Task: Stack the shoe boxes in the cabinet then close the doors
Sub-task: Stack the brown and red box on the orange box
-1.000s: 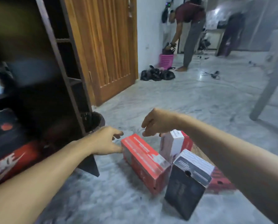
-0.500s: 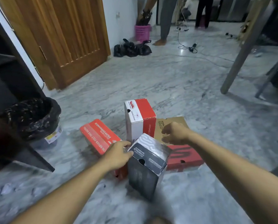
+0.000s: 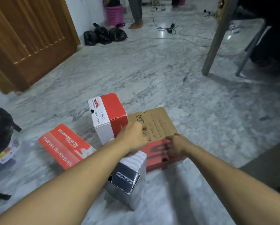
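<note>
Marble floor (grey-veined), wooden door, four shoe boxes

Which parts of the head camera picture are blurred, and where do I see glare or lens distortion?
Head view: both hands, left and right, are smeared by motion; the print on the red box stays readable; the far floor shows bright glare; the table leg leans, probably from the wide-angle lens; the right edge is dark.
</note>
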